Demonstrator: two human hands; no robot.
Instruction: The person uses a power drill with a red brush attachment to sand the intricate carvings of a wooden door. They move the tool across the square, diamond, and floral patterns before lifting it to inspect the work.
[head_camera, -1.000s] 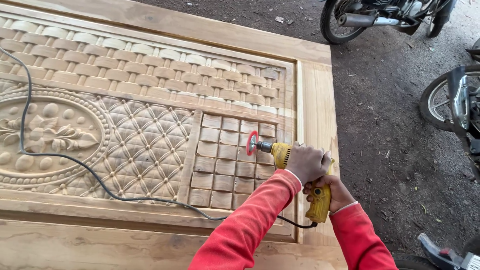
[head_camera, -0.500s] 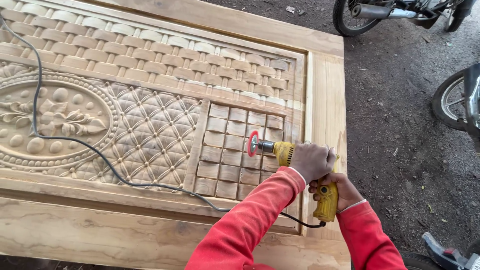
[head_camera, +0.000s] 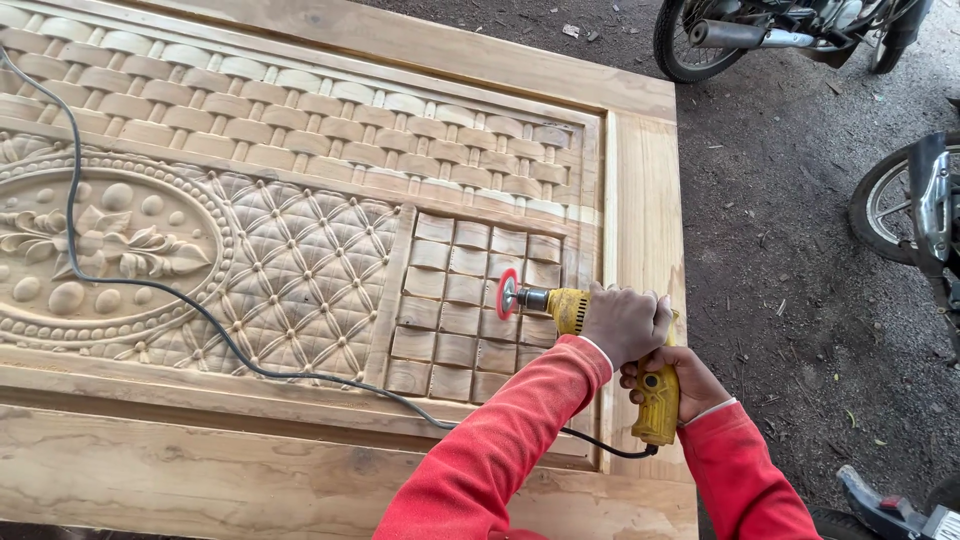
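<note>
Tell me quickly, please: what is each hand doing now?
Left hand: closed over the body of the yellow drill.
Right hand: fingers closed around the drill's handle.

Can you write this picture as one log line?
left hand: on drill body | right hand: grips yellow drill handle | red disc: on carved door

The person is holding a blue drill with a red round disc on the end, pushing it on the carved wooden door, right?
Not quite: the drill is yellow, not blue. The head view shows both hands on it, the left hand over its body and the right hand on the grip, with the red disc against the square blocks of the carved wooden door.
</note>
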